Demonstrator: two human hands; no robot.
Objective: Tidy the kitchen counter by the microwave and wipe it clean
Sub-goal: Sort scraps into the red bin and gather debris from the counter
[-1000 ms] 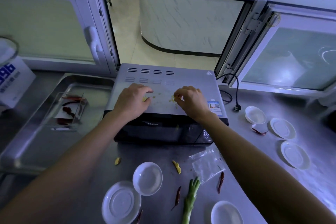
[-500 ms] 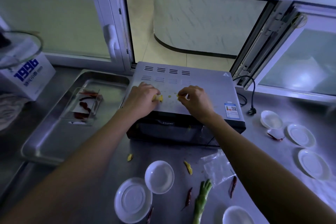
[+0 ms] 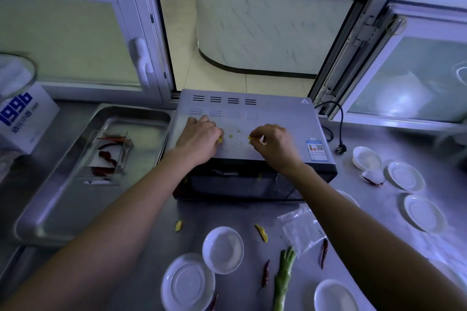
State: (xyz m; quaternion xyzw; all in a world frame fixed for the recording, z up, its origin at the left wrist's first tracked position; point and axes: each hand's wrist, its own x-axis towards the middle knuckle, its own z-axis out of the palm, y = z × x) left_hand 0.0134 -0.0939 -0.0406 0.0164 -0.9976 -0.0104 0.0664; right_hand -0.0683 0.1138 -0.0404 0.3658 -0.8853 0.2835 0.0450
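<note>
"1996" on white box [image 3: 24, 118]; "Haier" on microwave [image 3: 231, 174] front.

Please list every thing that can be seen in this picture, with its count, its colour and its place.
microwave: 1, grey top, counter centre.
yellow scraps: several, on microwave top; two more on counter in front.
white dishes: seven at least, front and right counter.
dried chillies: several, red, front counter, one at right.
green stalk: 1, front counter.
plastic bag: 1, clear, front of microwave.
metal tray: 1, left.
clear box: 1, holds chillies, in tray.
white carton: 1, far left.
plug: 1, black, right.
left hand: on microwave, holds scrap.
right hand: pinches scrap.
</note>
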